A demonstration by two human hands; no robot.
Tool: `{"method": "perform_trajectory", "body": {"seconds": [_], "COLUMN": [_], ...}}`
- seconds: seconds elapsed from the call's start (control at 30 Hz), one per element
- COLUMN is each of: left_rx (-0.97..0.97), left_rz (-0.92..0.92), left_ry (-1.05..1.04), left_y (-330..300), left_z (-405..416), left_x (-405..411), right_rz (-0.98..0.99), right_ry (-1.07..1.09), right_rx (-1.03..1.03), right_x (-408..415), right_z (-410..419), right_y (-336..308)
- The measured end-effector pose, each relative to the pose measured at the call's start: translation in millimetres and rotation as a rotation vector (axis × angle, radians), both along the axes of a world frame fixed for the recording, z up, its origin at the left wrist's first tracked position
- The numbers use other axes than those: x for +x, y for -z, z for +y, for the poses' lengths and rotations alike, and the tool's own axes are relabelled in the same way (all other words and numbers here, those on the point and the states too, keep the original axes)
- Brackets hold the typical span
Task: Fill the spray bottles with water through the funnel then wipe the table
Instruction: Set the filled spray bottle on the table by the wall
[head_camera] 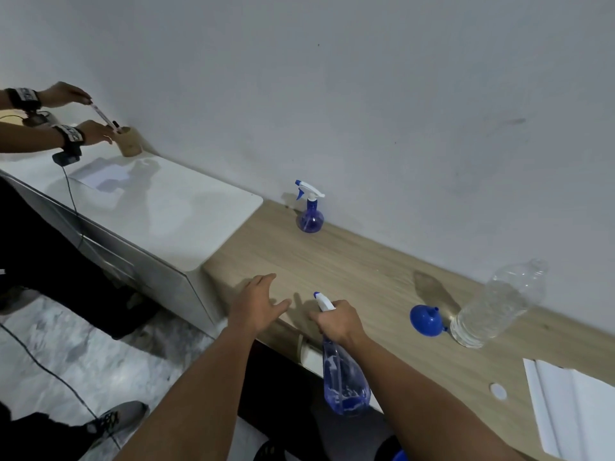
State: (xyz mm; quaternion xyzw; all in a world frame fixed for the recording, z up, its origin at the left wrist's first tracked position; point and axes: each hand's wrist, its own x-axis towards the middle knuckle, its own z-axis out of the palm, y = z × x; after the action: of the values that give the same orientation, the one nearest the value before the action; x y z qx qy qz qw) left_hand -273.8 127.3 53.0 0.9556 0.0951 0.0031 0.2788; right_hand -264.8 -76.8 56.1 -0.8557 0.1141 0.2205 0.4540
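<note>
Head view. I log the right hand [339, 322] with its fingers [316, 317] wrapped round the neck of a blue spray bottle [344, 377], just under its white trigger head. The bottle hangs tilted over the near edge of the wooden bench [366, 277], its body off the surface and toward me; some water shows inside.

The left hand [258, 302] is flat and spread, fingers released, holding nothing, over the near-left corner of the bench. I cannot tell whether the palm touches the wood.

A second blue spray bottle [310, 212] stands upright at the back of the bench, close to the wall [366, 94], well apart from both hands.

To my right, a blue funnel [427, 320] lies on its side on the bench, just beside a clear plastic water bottle [499, 304] that looks upright. A small white cap [498, 391] sits nearer me, and white paper [572, 407] lies at the far right edge.

At upper left, another person's hands [83, 113] hold a pen over a tan cup [131, 141] on a white cabinet [159, 207].
</note>
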Motion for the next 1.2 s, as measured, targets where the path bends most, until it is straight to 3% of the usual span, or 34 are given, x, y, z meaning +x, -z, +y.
{"method": "perform_trajectory", "body": {"seconds": [0.27,0.43,0.6,0.8,0.93,1.1,1.2], "left_rx": [-0.052,-0.314,-0.501,-0.462,-0.469,-0.406,-0.379], "left_rz": [0.055,0.141,0.190,0.024,-0.022,-0.084,-0.057], "left_ry": [0.005,0.081,0.214,0.333,0.263,0.199,0.230], "left_y": [4.1,-11.6,-26.1,-51.9,-38.3,-12.6,7.9], "left_z": [-4.9,-32.2,-65.4,-93.6,-98.9,-105.7,-108.6], "left_x": [2.5,22.6,67.5,140.2,192.0,246.3,267.2], "right_rz": [-0.128,-0.304,-0.355,-0.426,-0.525,-0.588,-0.555], "right_ry": [0.083,0.175,0.224,0.144,0.133,0.116,0.186], "right_rx": [0.105,0.216,0.367,0.472,0.410,0.116,0.129], "right_x": [28.5,69.2,119.2,181.3,219.5,259.5,272.4], "right_z": [-7.3,-16.5,-27.4,-36.8,-39.7,-48.6,-55.9], "right_y": [-2.8,-35.3,-78.9,-115.3,-115.8,-67.9,-38.7]}}
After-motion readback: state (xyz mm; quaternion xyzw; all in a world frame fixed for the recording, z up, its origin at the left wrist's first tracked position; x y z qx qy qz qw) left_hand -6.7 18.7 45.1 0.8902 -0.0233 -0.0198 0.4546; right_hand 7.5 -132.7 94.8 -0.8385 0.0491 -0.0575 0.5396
